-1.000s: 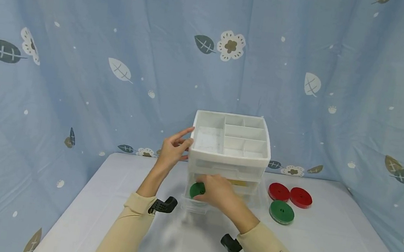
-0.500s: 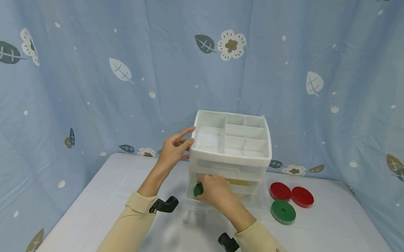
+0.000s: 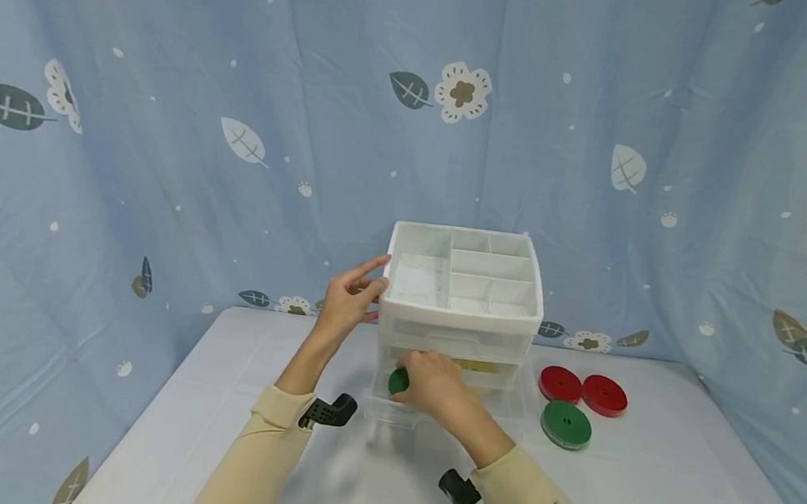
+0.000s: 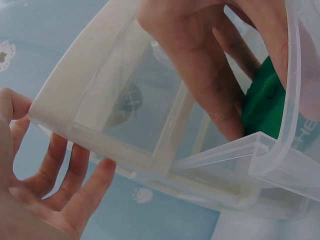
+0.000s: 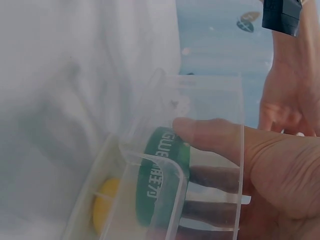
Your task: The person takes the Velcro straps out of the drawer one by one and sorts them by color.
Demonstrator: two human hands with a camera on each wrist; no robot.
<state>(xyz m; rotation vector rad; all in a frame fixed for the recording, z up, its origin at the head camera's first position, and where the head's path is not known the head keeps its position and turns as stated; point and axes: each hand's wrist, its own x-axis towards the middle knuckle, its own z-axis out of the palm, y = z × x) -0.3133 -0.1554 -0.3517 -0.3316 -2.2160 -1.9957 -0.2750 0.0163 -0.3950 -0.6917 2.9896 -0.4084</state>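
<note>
A white drawer unit (image 3: 459, 319) with clear drawers stands on the table, its lower drawer (image 3: 390, 413) pulled out. Inside that drawer my right hand (image 3: 435, 382) grips a green ribbon roll (image 3: 398, 381), thumb on one side and fingers on the other. The roll (image 5: 150, 187) stands on edge behind the clear drawer front in the right wrist view, white lettering on its label. My left hand (image 3: 342, 303) touches the unit's left side near the top, fingers spread along the edge. Something yellow (image 5: 103, 205) shows through the clear plastic.
To the right of the unit lie two red rolls (image 3: 559, 385) and another green roll (image 3: 566, 425), flat on the white table (image 3: 662, 486). A divided tray (image 3: 419, 277) forms the unit's top. A blue patterned curtain (image 3: 315, 107) hangs behind.
My right hand and the green ribbon roll have shifted slightly to the right within the drawer. The left hand stays against the unit's side.
</note>
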